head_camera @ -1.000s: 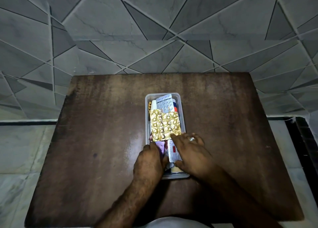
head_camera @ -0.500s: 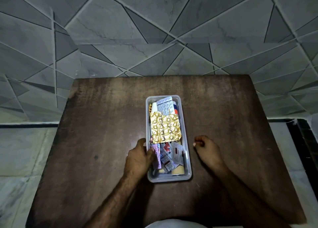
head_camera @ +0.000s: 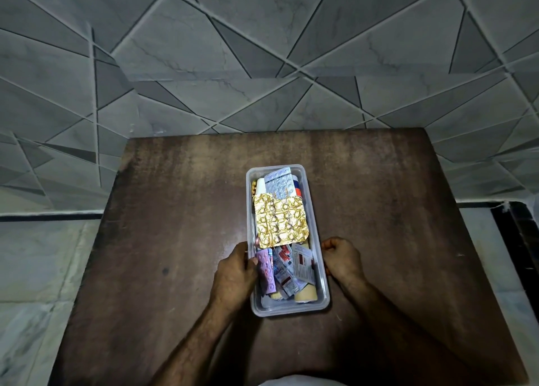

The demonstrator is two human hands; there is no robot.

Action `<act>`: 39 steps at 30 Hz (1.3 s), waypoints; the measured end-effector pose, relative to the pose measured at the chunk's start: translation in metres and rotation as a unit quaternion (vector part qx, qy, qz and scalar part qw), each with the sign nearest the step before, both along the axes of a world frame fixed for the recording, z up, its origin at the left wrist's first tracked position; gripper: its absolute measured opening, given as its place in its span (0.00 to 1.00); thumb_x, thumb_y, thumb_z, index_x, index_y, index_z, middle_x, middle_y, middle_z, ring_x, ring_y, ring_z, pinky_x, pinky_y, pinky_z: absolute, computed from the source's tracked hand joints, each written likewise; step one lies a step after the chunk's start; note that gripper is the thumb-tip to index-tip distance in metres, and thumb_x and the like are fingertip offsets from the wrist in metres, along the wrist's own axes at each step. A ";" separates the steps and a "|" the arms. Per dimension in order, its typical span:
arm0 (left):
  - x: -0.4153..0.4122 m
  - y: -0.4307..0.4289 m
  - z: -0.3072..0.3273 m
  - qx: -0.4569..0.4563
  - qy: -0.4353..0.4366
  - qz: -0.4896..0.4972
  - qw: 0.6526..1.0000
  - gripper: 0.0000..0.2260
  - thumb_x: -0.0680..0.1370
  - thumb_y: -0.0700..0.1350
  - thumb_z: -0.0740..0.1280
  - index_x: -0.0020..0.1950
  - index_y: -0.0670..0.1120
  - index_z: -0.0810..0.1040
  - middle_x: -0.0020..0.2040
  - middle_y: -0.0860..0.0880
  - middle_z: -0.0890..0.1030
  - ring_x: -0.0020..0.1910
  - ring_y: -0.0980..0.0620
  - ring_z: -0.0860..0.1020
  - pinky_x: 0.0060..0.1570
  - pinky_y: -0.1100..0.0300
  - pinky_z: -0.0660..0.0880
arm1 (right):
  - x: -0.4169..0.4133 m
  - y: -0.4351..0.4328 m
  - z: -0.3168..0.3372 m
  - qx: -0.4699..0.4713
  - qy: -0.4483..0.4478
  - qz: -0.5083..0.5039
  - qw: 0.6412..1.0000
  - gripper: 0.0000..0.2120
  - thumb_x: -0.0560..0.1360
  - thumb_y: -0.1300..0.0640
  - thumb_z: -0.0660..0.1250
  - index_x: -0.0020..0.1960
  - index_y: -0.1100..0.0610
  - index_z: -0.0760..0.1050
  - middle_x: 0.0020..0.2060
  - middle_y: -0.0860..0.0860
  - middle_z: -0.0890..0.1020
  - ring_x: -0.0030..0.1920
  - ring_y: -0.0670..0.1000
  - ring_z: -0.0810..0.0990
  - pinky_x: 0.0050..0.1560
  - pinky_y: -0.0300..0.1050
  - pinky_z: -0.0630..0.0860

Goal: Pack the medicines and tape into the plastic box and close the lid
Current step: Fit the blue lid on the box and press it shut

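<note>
Brown wood makes up our bench (head_camera: 180, 240), and it fills the middle and bottom of the frame. Our clear plastic box (head_camera: 320, 272) sits in the middle of it, with no lid on. Packs of pills fill it to the top. A shiny gold pill sheet (head_camera: 280, 225) lies on top, in the middle of the box. A silver pill sheet (head_camera: 280, 184) pokes out above it, at the far end. Near us lie a purple pill strip (head_camera: 267, 273) and some red and white packets (head_camera: 291, 269).

Our left hand (head_camera: 234, 272) grips the left wall of the box, with the thumb hooked over the rim and touching the purple strip. Our right hand (head_camera: 342, 259) is curled loosely, its fingers tucked in, touching the right wall and holding nothing. Grey tiles (head_camera: 262, 65) fill the top of the frame.
</note>
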State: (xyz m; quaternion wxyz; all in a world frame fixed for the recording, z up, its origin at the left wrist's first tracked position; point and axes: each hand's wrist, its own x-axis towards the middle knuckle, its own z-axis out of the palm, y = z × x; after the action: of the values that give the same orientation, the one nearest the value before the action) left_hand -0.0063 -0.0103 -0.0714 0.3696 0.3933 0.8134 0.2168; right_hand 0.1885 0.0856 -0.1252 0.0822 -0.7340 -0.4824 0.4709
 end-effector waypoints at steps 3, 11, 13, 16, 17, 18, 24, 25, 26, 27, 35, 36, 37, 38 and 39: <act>-0.003 -0.002 0.001 0.008 0.000 0.002 1.000 0.15 0.78 0.42 0.63 0.65 0.46 0.75 0.54 0.43 0.84 0.53 0.43 0.82 0.52 0.53 0.78 | -0.003 0.001 -0.003 0.006 -0.021 0.000 1.000 0.05 0.64 0.52 0.71 0.38 0.51 0.80 0.35 0.46 0.84 0.40 0.50 0.82 0.47 0.46 0.80; -0.017 -0.003 0.003 0.028 0.011 -0.002 1.000 0.16 0.79 0.43 0.63 0.67 0.48 0.73 0.56 0.44 0.84 0.49 0.48 0.81 0.50 0.57 0.78 | 0.009 0.015 -0.002 -0.032 0.124 -0.091 0.988 0.01 0.70 0.63 0.71 0.41 0.60 0.80 0.36 0.56 0.83 0.38 0.53 0.81 0.42 0.49 0.81; -0.020 -0.002 0.003 0.037 0.010 -0.005 0.999 0.16 0.80 0.42 0.62 0.67 0.48 0.73 0.55 0.45 0.84 0.48 0.50 0.80 0.49 0.59 0.77 | 0.020 0.019 0.007 -0.027 0.142 -0.104 0.984 0.01 0.71 0.64 0.70 0.41 0.62 0.80 0.33 0.57 0.80 0.33 0.52 0.77 0.34 0.45 0.78; -0.021 -0.002 0.001 0.039 0.009 -0.006 0.999 0.16 0.79 0.42 0.63 0.67 0.48 0.73 0.55 0.45 0.84 0.49 0.48 0.81 0.50 0.55 0.79 | 0.039 0.025 0.024 -0.025 0.173 -0.123 0.977 0.01 0.71 0.64 0.70 0.40 0.61 0.79 0.34 0.59 0.78 0.30 0.51 0.75 0.34 0.43 0.75; -0.020 -0.001 0.000 0.039 0.009 -0.007 0.999 0.16 0.79 0.42 0.63 0.67 0.48 0.73 0.55 0.44 0.84 0.50 0.47 0.82 0.51 0.54 0.80 | 0.046 0.028 0.029 -0.024 0.187 -0.132 0.973 0.00 0.71 0.64 0.70 0.42 0.60 0.79 0.36 0.60 0.79 0.33 0.53 0.76 0.36 0.45 0.76; -0.020 0.000 -0.001 0.036 0.010 -0.008 0.999 0.16 0.79 0.42 0.62 0.67 0.47 0.73 0.56 0.44 0.84 0.51 0.46 0.82 0.51 0.54 0.80 | 0.051 0.031 0.035 -0.022 0.199 -0.139 0.970 0.01 0.71 0.63 0.70 0.43 0.61 0.80 0.38 0.60 0.80 0.36 0.55 0.77 0.38 0.46 0.76; -0.010 0.005 -0.008 0.024 0.013 -0.016 1.000 0.15 0.80 0.42 0.62 0.67 0.48 0.73 0.55 0.44 0.84 0.48 0.47 0.82 0.50 0.55 0.79 | 0.068 0.042 0.083 0.005 0.268 -0.173 0.948 0.08 0.70 0.64 0.72 0.50 0.62 0.79 0.49 0.62 0.84 0.48 0.60 0.81 0.54 0.54 0.78; -0.008 0.006 -0.010 0.022 0.013 -0.016 1.000 0.15 0.80 0.42 0.62 0.66 0.48 0.73 0.55 0.45 0.84 0.48 0.47 0.82 0.49 0.56 0.79 | 0.068 0.044 0.091 0.011 0.275 -0.177 0.945 0.08 0.70 0.64 0.72 0.49 0.61 0.79 0.49 0.60 0.84 0.49 0.59 0.83 0.56 0.55 0.79; -0.006 0.006 -0.011 0.020 0.012 -0.016 1.000 0.15 0.80 0.42 0.62 0.66 0.48 0.73 0.55 0.45 0.84 0.48 0.47 0.82 0.49 0.57 0.78 | 0.067 0.044 0.099 0.020 0.282 -0.180 0.942 0.07 0.70 0.65 0.71 0.48 0.61 0.79 0.47 0.59 0.85 0.50 0.58 0.83 0.55 0.55 0.79; -0.004 0.007 -0.013 0.018 0.010 -0.017 1.000 0.14 0.79 0.42 0.62 0.65 0.49 0.73 0.55 0.45 0.84 0.48 0.47 0.82 0.50 0.55 0.79 | 0.066 0.045 0.104 0.030 0.285 -0.181 0.941 0.06 0.70 0.65 0.71 0.46 0.60 0.79 0.46 0.58 0.85 0.49 0.57 0.83 0.54 0.54 0.79; 0.003 0.010 -0.020 0.009 0.011 -0.024 1.000 0.14 0.79 0.45 0.63 0.65 0.49 0.74 0.55 0.45 0.84 0.51 0.45 0.82 0.46 0.59 0.75 | 0.042 0.039 0.125 0.072 0.271 -0.109 0.954 0.07 0.69 0.62 0.74 0.45 0.57 0.79 0.35 0.50 0.83 0.33 0.45 0.78 0.31 0.36 0.73; 0.003 0.010 -0.017 0.015 0.012 -0.021 1.000 0.15 0.79 0.46 0.64 0.66 0.49 0.74 0.56 0.45 0.84 0.52 0.46 0.82 0.47 0.60 0.75 | 0.037 0.036 0.126 0.068 0.273 -0.099 0.954 0.08 0.69 0.62 0.74 0.47 0.58 0.79 0.34 0.51 0.82 0.31 0.45 0.77 0.28 0.34 0.72; 0.004 0.011 -0.013 0.031 0.017 -0.015 0.999 0.15 0.79 0.47 0.65 0.66 0.48 0.74 0.57 0.46 0.83 0.54 0.47 0.82 0.48 0.60 0.75 | 0.031 0.034 0.126 0.063 0.280 -0.092 0.953 0.09 0.68 0.63 0.74 0.48 0.60 0.79 0.35 0.52 0.82 0.31 0.46 0.76 0.27 0.34 0.71; 0.004 0.012 -0.008 0.057 0.031 -0.007 0.998 0.16 0.79 0.48 0.65 0.66 0.47 0.74 0.59 0.46 0.83 0.55 0.47 0.81 0.49 0.60 0.74 | 0.026 0.031 0.126 0.059 0.290 -0.087 0.951 0.10 0.68 0.64 0.74 0.49 0.61 0.79 0.35 0.53 0.82 0.31 0.46 0.76 0.27 0.34 0.71; 0.005 0.013 -0.003 0.093 0.052 0.001 0.994 0.17 0.79 0.49 0.66 0.66 0.46 0.74 0.60 0.47 0.82 0.57 0.47 0.80 0.52 0.59 0.74 | 0.020 0.028 0.127 0.055 0.298 -0.082 0.949 0.11 0.67 0.65 0.75 0.48 0.62 0.78 0.34 0.53 0.82 0.31 0.46 0.77 0.27 0.34 0.72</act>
State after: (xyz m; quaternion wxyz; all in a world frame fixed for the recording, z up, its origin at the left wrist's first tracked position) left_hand -0.0017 0.0032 -0.0744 0.2884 0.4355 0.8085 0.2710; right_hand 0.2088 0.1135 0.0016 0.3012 -0.5914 -0.3991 0.6326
